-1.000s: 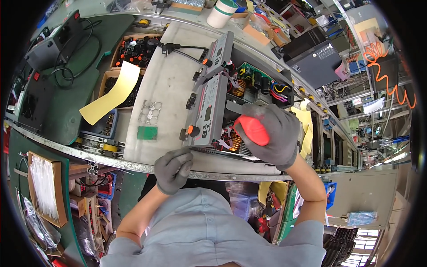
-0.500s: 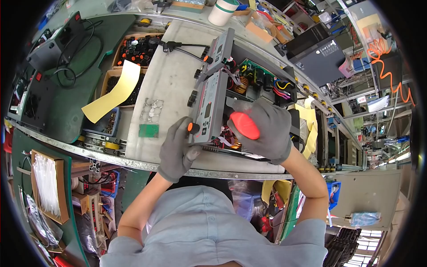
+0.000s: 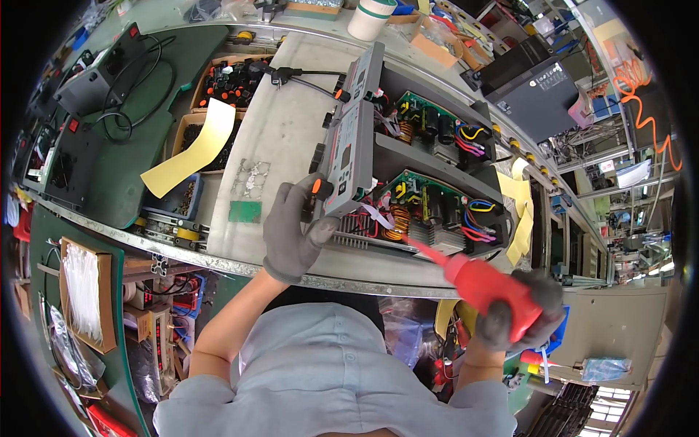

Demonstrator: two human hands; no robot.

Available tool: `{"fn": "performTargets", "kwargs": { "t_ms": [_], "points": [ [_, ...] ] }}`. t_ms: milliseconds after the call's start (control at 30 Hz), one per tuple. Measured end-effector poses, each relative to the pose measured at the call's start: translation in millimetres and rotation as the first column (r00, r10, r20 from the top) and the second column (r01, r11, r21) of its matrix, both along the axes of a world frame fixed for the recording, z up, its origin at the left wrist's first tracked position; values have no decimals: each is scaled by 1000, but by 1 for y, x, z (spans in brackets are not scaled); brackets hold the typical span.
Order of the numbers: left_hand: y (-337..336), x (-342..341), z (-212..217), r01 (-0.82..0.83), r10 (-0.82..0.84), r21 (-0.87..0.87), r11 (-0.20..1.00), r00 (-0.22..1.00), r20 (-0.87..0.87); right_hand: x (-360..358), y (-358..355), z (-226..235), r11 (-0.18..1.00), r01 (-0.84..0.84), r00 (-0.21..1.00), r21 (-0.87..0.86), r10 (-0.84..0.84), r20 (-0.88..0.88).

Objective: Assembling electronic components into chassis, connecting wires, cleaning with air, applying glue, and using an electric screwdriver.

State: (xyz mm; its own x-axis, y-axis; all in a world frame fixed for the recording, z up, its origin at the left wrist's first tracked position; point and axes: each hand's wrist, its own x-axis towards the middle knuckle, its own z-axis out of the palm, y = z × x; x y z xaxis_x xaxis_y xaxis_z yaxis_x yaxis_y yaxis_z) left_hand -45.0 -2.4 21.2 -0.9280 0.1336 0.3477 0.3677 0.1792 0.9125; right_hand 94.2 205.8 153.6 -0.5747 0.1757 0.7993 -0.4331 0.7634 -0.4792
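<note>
My right hand (image 3: 526, 309), gloved in grey, is closed around a red squeeze bottle (image 3: 484, 290) whose tapered nozzle points left toward the nearer unit. That nearer unit, a grey metal case (image 3: 437, 169), lies with its top off; a green circuit board (image 3: 409, 188), a copper coil (image 3: 397, 222) and coloured wires show inside. My gloved left hand (image 3: 291, 231) is closed on the lower end of its grey front panel (image 3: 348, 156), beside the orange-tipped knob (image 3: 318, 187). A second uncovered unit (image 3: 437, 124) stands just behind it.
At left are boxes of black parts (image 3: 229, 84), a yellow paper strip (image 3: 193, 153) and a green board (image 3: 245, 211). A black power cord (image 3: 287, 74) lies behind the units. More yellow paper (image 3: 517, 211) lies to their right. The bench's metal edge (image 3: 342, 283) runs in front.
My right hand has drawn back from over the nearer case toward the lower right, carrying the red squeeze bottle and uncovering the board. My left hand stays at the panel, shifted slightly.
</note>
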Motion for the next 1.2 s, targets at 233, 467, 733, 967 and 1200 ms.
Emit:
{"fn": "performTargets", "kwargs": {
  "t_ms": [233, 467, 733, 967, 1200],
  "points": [
    [1, 3, 10, 3, -2, -5, 1000, 999, 43, 1, 1, -42, 837, 31, 975, 546, -146, 169],
    [2, 5, 8, 6, -6, -5, 1000, 998, 65, -30, -3, -79, 746, 71, 996, 662, -88, -7],
    [-1, 3, -1, 4, -6, 26, 1000, 999, 50, -42, -10, -81, 719, 87, 996, 689, -65, -58],
    [-2, 1, 0, 10, -12, 32, 999, 999, 48, -41, -14, -78, 674, 54, 998, 737, -51, -27],
    [-3, 1, -2, 6, -11, 63, 998, 997, 74, -40, -10, -80, 683, 47, 999, 729, -48, -20]
  ]
}}
